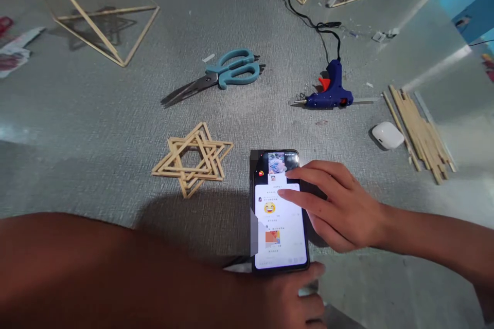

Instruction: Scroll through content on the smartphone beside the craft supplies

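Observation:
A lit smartphone (281,226) lies face up near the table's front edge, showing a list of messages with a laughing emoji. My right hand (339,205) reaches in from the right, two fingers stretched over the upper screen; whether they touch the glass I cannot tell. At the phone's lower edge rests my left hand (297,293), fingers apart and holding nothing visible. Its forearm crosses the lower left of the view. Left of the phone is a six-pointed star of wooden sticks (193,159), built in layers.
Scissors with blue handles (239,68) lie beyond the star. A blue glue gun (328,92) trails a black cable (301,13). At right are a white earbud case (388,135) and loose wooden sticks (420,133). Stick frames (142,36) stand at the back.

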Tool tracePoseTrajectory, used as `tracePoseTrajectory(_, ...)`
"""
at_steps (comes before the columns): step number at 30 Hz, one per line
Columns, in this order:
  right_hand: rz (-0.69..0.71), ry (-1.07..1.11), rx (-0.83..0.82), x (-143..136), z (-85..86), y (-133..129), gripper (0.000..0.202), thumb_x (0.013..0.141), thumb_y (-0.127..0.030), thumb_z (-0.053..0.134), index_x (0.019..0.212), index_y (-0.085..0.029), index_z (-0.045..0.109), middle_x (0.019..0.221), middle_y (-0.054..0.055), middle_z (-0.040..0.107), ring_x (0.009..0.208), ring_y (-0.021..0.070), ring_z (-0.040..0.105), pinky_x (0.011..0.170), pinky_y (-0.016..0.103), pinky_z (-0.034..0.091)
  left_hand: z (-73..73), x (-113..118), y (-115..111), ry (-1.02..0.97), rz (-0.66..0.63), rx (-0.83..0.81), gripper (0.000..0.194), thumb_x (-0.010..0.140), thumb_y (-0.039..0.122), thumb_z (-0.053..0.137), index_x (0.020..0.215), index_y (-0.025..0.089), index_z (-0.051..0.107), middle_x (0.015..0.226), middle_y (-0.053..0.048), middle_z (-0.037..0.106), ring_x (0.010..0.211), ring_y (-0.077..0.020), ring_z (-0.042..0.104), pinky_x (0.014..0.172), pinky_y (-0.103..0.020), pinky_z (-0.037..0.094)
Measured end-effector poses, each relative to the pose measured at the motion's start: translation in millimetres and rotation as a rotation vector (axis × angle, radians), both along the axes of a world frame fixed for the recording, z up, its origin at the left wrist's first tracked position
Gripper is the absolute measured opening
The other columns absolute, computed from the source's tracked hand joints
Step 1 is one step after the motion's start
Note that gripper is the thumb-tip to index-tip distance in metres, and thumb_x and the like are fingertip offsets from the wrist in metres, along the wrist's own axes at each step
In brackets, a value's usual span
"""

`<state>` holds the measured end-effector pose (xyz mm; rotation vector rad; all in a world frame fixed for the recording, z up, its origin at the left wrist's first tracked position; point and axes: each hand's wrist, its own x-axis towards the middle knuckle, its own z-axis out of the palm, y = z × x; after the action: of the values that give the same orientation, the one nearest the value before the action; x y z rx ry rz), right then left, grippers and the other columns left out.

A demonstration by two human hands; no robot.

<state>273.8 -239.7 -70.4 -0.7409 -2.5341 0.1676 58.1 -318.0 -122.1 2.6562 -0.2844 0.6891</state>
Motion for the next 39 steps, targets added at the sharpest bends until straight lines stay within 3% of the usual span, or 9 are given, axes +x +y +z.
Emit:
tracePoseTrajectory(6, 0.071, -0.003, -0.011, 3, 0.5, 1, 0.046, 0.098, -0.021, 0.048, 0.14, -0.015, 0.065, 0.146, 0.016, 0.057, 0.131, 0.0332, 0.052, 0.105, 0.048, 0.05, 8.3, -2, 1, 0.038, 0.087, 0.01, 0.023, 0.094, 0.021, 0.077, 0.073, 0.022, 0.067, 0.076, 0.002, 0.064, 0.072, -0.0164, 0.052, 0.123, -0.055, 0.048)
tracePoseTrajectory(12, 0.17, -0.032, -0.027, 4, -0.2, 1, 0.044, 0.095, -0.026, 0.059, 0.138, -0.023, 0.067, 0.149, 0.013, 0.059, 0.13, 0.0307, 0.054, 0.103, 0.045, 0.051, -2.4, 2, -7, -0.023, 0.132, 0.031, 0.027, 0.086, 0.027, 0.084, 0.069, 0.023, 0.063, 0.068, 0.004, 0.056, 0.066, -0.0164, 0.047, 0.115, -0.051, 0.054)
tracePoseTrajectory(16, 0.156, -0.016, -0.039, 4, 0.0, 1, 0.043, 0.098, -0.024, 0.053, 0.139, -0.023, 0.065, 0.15, 0.013, 0.058, 0.133, 0.0297, 0.051, 0.105, 0.045, 0.05, -4.2, 3, -11, -0.076, 0.189, 0.017, 0.03, 0.087, 0.025, 0.083, 0.067, 0.023, 0.061, 0.066, 0.005, 0.051, 0.066, -0.0159, 0.045, 0.117, -0.052, 0.053)
tracePoseTrajectory(22, 0.11, 0.024, -0.025, 3, 0.9, 1, 0.043, 0.096, -0.019, 0.048, 0.135, -0.019, 0.068, 0.148, 0.014, 0.056, 0.133, 0.0311, 0.05, 0.107, 0.046, 0.049, -5.1, 0, -12, -0.021, 0.161, -0.002, 0.027, 0.095, 0.023, 0.078, 0.072, 0.023, 0.064, 0.07, 0.004, 0.055, 0.068, -0.0158, 0.047, 0.121, -0.054, 0.05)
tracePoseTrajectory(27, 0.082, 0.012, -0.028, 4, -0.3, 0, 0.04, 0.096, -0.019, 0.048, 0.131, -0.018, 0.068, 0.148, 0.014, 0.055, 0.133, 0.0328, 0.051, 0.105, 0.047, 0.048, -15.4, 4, -14, -0.086, 0.102, -0.005, 0.028, 0.086, 0.022, 0.081, 0.067, 0.024, 0.061, 0.071, 0.002, 0.058, 0.069, -0.0173, 0.049, 0.12, -0.061, 0.05)
tracePoseTrajectory(34, -0.016, -0.001, -0.029, 0, 0.8, 1, 0.038, 0.099, -0.016, 0.047, 0.132, -0.016, 0.066, 0.151, 0.016, 0.054, 0.136, 0.0348, 0.05, 0.11, 0.052, 0.046, -8.4, 0, -8, -0.022, 0.069, 0.029, 0.023, 0.093, 0.024, 0.077, 0.073, 0.024, 0.067, 0.073, 0.002, 0.057, 0.071, -0.0177, 0.051, 0.12, -0.06, 0.05)
tracePoseTrajectory(39, -0.026, -0.013, -0.032, -1, 5.1, 2, 0.037, 0.099, -0.016, 0.051, 0.132, -0.014, 0.066, 0.149, 0.018, 0.055, 0.134, 0.0349, 0.05, 0.111, 0.052, 0.047, -12.0, 1, -10, -0.017, 0.057, 0.024, 0.022, 0.091, 0.025, 0.078, 0.072, 0.023, 0.067, 0.075, 0.001, 0.06, 0.072, -0.0176, 0.052, 0.122, -0.061, 0.049)
